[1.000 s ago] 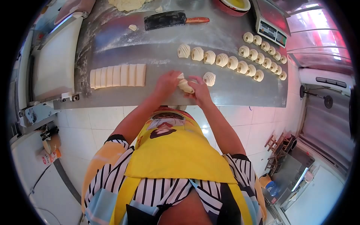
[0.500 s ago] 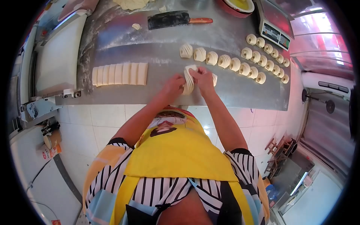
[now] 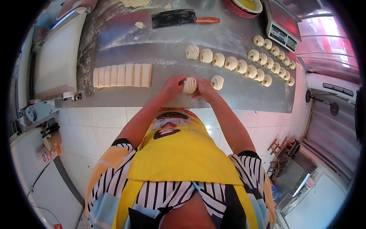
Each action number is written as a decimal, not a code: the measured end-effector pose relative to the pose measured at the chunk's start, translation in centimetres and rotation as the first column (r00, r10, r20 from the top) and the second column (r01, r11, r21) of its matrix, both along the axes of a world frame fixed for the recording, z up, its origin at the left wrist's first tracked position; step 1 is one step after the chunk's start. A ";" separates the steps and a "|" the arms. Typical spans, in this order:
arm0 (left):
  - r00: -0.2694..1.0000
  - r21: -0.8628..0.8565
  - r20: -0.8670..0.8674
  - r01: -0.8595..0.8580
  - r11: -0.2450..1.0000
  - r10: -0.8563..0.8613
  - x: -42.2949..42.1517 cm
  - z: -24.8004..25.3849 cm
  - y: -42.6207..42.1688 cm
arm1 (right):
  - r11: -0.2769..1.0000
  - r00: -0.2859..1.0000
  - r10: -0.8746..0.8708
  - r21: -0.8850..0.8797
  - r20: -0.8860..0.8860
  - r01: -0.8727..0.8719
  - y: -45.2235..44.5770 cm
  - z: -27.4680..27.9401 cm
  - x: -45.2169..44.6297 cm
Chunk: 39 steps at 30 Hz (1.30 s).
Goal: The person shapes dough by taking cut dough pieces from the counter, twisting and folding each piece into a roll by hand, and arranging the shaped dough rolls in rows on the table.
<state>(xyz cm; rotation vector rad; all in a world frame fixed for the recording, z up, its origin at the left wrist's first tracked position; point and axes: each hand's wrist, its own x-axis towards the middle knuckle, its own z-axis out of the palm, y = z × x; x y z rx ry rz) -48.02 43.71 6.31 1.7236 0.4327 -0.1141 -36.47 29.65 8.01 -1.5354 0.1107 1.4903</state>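
Between my two hands, near the table's front edge, is a ridged, rounded dough roll (image 3: 190, 85). My left hand (image 3: 174, 86) is closed on its left side. From the right, my right hand (image 3: 204, 90) grips the same roll, its fingertips partly hidden behind the dough. Just beyond my right hand rests another shaped roll (image 3: 217, 82). Flat cut dough strips (image 3: 122, 75) lie side by side to the left. Behind my hands, a slanting row of shaped rolls (image 3: 230, 63) runs to the right.
A cleaver (image 3: 174, 18) with a red handle lies at the back of the steel table (image 3: 126, 52). More rolls (image 3: 269, 62) stand in rows by a digital scale (image 3: 282, 35). A red-rimmed bowl (image 3: 244, 12) is at the back. A white machine (image 3: 59, 55) borders the left side.
The long twisted dough piece between my hands is now a compact round roll. My hands have lowered slightly around it, and the roll beside my right hand shows more fully.
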 end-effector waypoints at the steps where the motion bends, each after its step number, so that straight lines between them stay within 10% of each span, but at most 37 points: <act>1: 0.999 -0.040 -0.049 -0.023 0.999 0.021 0.1 0.0 0.1 | 1.000 0.999 0.004 -0.009 -0.041 -0.005 -0.3 -1.4 0.2; 4: 0.994 0.007 -0.109 -0.023 1.000 0.023 0.8 -1.1 1.0 | 0.971 0.989 -0.121 0.198 -0.087 0.136 0.0 -1.3 -0.4; 8: 0.974 0.027 -0.226 0.023 0.999 -0.016 0.7 -0.9 1.2 | 0.967 0.935 0.222 0.060 0.276 -0.247 0.2 -3.9 -0.1; 14: 0.997 0.415 0.075 -0.030 0.909 -0.002 -0.7 -6.4 0.0 | 0.894 0.346 0.406 -0.290 0.846 -0.342 -0.6 -6.8 -2.6; 16: 0.997 0.191 -0.083 0.024 0.981 -0.008 -0.4 -4.2 0.3 | 0.927 0.295 0.361 -0.305 0.885 -0.219 -0.5 -7.3 -3.9; 19: 0.985 0.093 -0.172 0.025 0.995 -0.008 -0.4 -2.8 0.4 | 0.998 0.972 0.051 -0.042 0.230 -0.043 -0.3 -3.5 -2.1; 26: 0.949 -0.291 -0.313 -0.059 0.955 -0.037 0.2 -3.4 2.1 | 0.935 0.543 0.347 -0.329 0.765 -0.134 0.9 -5.8 -2.8; 34: 0.975 0.266 -0.203 -0.032 0.963 0.088 -0.4 -5.6 0.5 | 0.875 0.402 0.484 -0.444 0.778 -0.194 1.5 -5.5 -2.1; 37: 0.969 0.295 -0.236 0.005 0.956 0.068 0.4 -4.4 0.4 | 0.939 0.503 0.342 -0.264 0.794 -0.222 0.5 -7.4 -1.7; 39: 0.972 0.166 -0.231 -0.003 0.986 0.042 2.2 -3.4 0.5 | 0.991 0.847 -0.096 0.129 0.523 0.032 -1.6 -3.9 -0.7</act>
